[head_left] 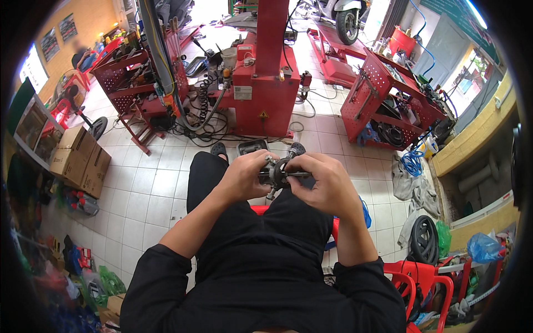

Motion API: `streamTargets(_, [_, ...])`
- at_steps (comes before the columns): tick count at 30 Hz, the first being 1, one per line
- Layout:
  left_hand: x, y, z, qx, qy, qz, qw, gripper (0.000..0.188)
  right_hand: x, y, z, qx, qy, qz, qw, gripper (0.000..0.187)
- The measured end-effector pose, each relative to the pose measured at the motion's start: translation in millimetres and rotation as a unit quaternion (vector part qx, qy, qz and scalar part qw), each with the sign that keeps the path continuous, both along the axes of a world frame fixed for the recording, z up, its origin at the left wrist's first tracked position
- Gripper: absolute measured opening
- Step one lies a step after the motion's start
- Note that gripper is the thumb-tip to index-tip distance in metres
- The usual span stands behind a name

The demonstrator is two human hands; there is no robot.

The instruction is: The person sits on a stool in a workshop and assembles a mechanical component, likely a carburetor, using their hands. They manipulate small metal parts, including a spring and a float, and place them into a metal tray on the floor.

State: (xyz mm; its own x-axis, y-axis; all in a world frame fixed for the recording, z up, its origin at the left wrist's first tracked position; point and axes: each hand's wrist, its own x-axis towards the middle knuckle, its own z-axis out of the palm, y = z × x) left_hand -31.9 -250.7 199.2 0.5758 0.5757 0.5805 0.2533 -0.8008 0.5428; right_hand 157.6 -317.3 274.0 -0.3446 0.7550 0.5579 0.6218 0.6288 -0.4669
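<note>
In front of my lap I hold a greasy metal part (277, 173) with a dark ring, several bolt-like ends sticking out and a rod through its middle. My left hand (244, 175) grips its left side, fingers on top and thumb below. My right hand (320, 178) is closed at the ring's right side, thumb and fingers around the rod. My fingers cover much of the part, and I cannot make out its exact kind. A shallow tray (252, 146) lies on the floor beyond my hands, between my shoes.
A red lift post (265, 100) with hoses and cables around its base stands ahead. Red tool carts flank it, at left (126, 77) and right (383, 100). Cardboard boxes (80, 161) sit at left. A red chair (417, 277) and a tyre (424, 240) are at lower right.
</note>
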Motion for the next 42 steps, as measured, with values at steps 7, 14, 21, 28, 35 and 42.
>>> streamTargets(7, [-1.2, 2.1, 3.1, 0.072, 0.039, 0.033, 0.996, 0.049, -0.3, -4.1, 3.4, 0.027, -0.054, -0.06, 0.996, 0.014])
streamTargets(14, [-2.4, 2.3, 3.3, 0.078, 0.063, 0.045, 0.994, 0.05, 2.0, -4.1, -1.5, -0.026, -0.124, -0.074, 0.989, 0.016])
streamTargets(21, [-6.7, 2.0, 11.1, 0.102, 0.088, 0.053, 0.989, 0.05, -0.6, -4.7, -0.4, -0.014, -0.1, -0.061, 0.993, 0.015])
streamTargets(28, [-7.2, 3.0, 13.0, 0.122, 0.091, 0.066, 0.986, 0.049, -3.7, -3.7, -2.1, -0.014, -0.105, -0.093, 0.99, 0.014])
streamTargets(35, [-8.4, 4.1, 12.9, 0.12, 0.111, 0.06, 0.985, 0.05, -1.6, -2.6, -4.5, -0.037, -0.104, -0.082, 0.991, 0.015])
streamTargets(42, [-9.6, 3.9, 13.6, 0.118, 0.114, 0.072, 0.984, 0.05, -0.1, -5.3, 0.2, -0.057, -0.158, -0.09, 0.982, 0.016])
